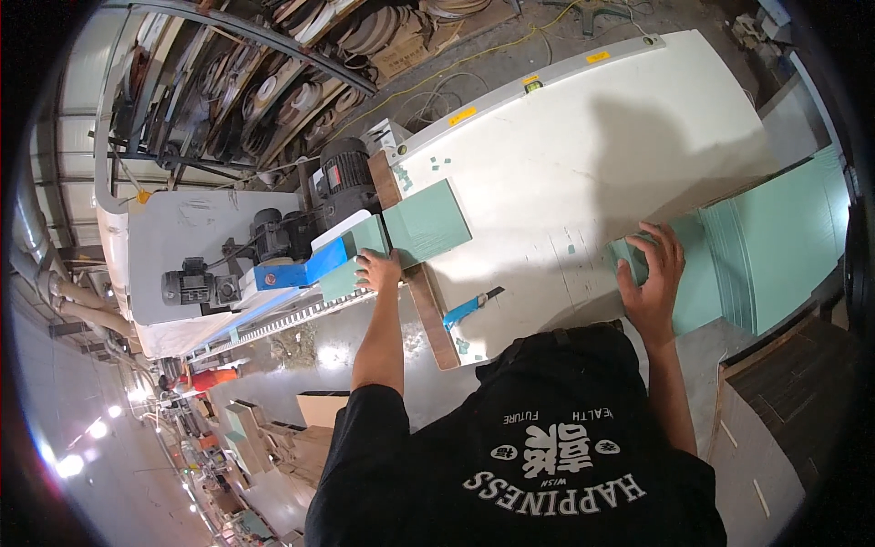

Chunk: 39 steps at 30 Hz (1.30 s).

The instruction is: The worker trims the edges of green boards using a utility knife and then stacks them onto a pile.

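White machine [214, 223] at my left, pale surface [547, 196] before me. Green stack [793, 242] at right, far end lost in glare. One green panel [427, 219] lies on surface; smaller-looking green piece [339, 283] on machine beneath my left hand [376, 269]. Best I press it flat, edge square, fingers clear. Left thumb hidden; cannot tell if gripping. Right hand [656, 273] open, fingers curved beside stack.

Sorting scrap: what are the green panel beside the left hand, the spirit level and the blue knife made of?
Green panel: possibly coated wood-based board; smooth, even face, core unclear.
Spirit level: probably aluminium; straight grey rail.
Blue knife: likely plastic handle, solid-coloured; dark blade, presumably steel.
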Each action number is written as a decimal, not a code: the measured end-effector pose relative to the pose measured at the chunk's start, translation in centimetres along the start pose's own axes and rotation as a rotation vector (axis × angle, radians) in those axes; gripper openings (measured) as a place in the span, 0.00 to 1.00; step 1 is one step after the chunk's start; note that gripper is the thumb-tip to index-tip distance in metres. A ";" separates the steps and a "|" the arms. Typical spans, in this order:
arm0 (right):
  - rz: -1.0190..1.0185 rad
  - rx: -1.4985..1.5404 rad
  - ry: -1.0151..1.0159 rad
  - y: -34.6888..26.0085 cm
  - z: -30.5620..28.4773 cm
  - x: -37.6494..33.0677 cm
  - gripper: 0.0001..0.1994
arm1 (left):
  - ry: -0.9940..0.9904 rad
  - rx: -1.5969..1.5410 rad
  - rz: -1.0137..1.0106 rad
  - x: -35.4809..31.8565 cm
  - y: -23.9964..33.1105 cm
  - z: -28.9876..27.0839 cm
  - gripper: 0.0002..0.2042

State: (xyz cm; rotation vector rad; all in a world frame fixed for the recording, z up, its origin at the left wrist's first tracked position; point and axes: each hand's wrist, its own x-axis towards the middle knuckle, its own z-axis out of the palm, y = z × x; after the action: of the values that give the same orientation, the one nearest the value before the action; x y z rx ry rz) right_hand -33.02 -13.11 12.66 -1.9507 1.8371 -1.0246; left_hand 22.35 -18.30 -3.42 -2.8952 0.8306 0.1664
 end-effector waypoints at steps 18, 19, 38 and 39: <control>-0.036 0.053 -0.022 -0.5 -0.4 0.8 0.14 | -0.046 0.295 0.570 -3.3 7.1 -1.8 0.41; -0.023 0.066 -0.018 -0.6 -0.4 0.8 0.14 | -0.046 0.277 0.589 -1.9 7.1 -1.2 0.42; 0.045 0.140 0.099 0.0 -0.6 0.1 0.14 | -0.691 0.338 1.003 11.0 13.2 -1.4 0.59; 0.048 0.145 0.090 0.0 -0.6 0.1 0.14 | -0.650 0.453 1.020 9.8 12.7 -1.3 0.54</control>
State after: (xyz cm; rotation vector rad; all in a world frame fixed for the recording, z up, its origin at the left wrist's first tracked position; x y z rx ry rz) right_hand -33.37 -13.08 13.13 -1.7959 1.7912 -1.2127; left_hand 23.95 -34.25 -4.66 -1.5972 1.7634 0.8085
